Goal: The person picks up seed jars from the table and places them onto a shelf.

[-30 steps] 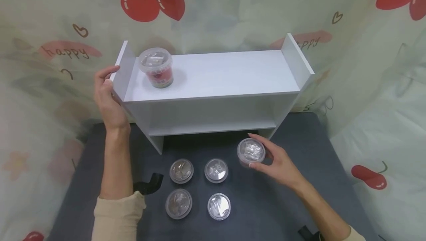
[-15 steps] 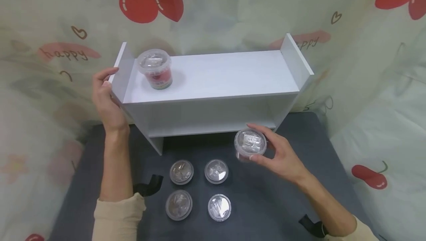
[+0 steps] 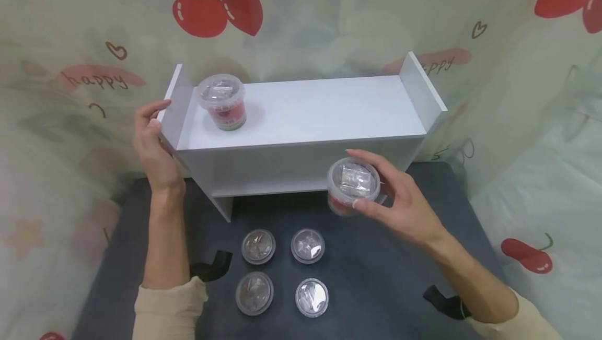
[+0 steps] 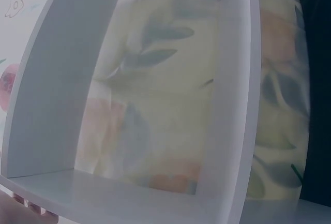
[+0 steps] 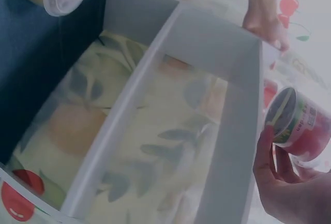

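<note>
My right hand (image 3: 400,201) grips a round plastic tub (image 3: 354,183) with a clear lid and pinkish-red sides, held in the air before the lower part of the white shelf unit (image 3: 301,110). In the right wrist view the same tub (image 5: 305,131) shows a printed label and its bottom. With fingers and thumb around the edge of the left side panel, my left hand (image 3: 157,147) holds the shelf unit. A similar tub (image 3: 223,101) stands on the top board near that panel. The left wrist view shows mostly the shelf's inside and few fingertips.
Several more lidded tubs (image 3: 307,246) stand in two rows on the dark table (image 3: 376,288) before the shelf. A curtain (image 3: 320,21) printed with cherries hangs behind and at both sides. Black straps (image 3: 211,266) lie by the forearms.
My right hand has lifted the tub upward from low by the table to the height of the lower shelf. My left hand has stayed on the side panel.
</note>
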Demonstrator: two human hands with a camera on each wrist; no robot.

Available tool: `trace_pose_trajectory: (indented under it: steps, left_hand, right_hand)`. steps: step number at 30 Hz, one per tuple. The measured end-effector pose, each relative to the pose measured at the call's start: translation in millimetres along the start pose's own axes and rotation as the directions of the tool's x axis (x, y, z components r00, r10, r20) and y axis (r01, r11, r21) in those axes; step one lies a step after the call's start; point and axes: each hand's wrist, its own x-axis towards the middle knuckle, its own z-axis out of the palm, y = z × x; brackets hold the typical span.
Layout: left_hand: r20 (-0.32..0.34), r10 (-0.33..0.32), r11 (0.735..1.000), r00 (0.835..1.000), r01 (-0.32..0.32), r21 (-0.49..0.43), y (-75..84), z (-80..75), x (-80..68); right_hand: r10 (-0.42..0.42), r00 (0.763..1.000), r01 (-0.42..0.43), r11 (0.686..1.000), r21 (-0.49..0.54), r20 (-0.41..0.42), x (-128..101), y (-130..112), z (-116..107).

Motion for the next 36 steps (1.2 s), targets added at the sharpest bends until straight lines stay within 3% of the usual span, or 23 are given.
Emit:
trace_pose_trajectory:
  steps: [12, 23, 36]
  left_hand:
    - [-0.004, -0.022, 1.000, 1.000, 0.022, -0.009, -0.7, -1.5, -0.6]
    - [0.004, -0.014, 1.000, 1.000, 0.014, 0.026, 1.1, -3.1, -1.9]
    - [0.010, -0.015, 1.000, 1.000, 0.015, -0.007, 1.5, -1.1, -2.6]
  right_hand:
    - [0.000, 1.000, -0.001, 0.999, -0.046, -0.024, 24.4, -19.4, -5.8]
    - [0.031, 1.000, -0.031, 1.000, -0.002, 0.006, 48.0, -30.2, -6.1]
    - [0.046, 0.998, -0.044, 0.998, 0.044, -0.042, 90.7, -32.3, -11.6]
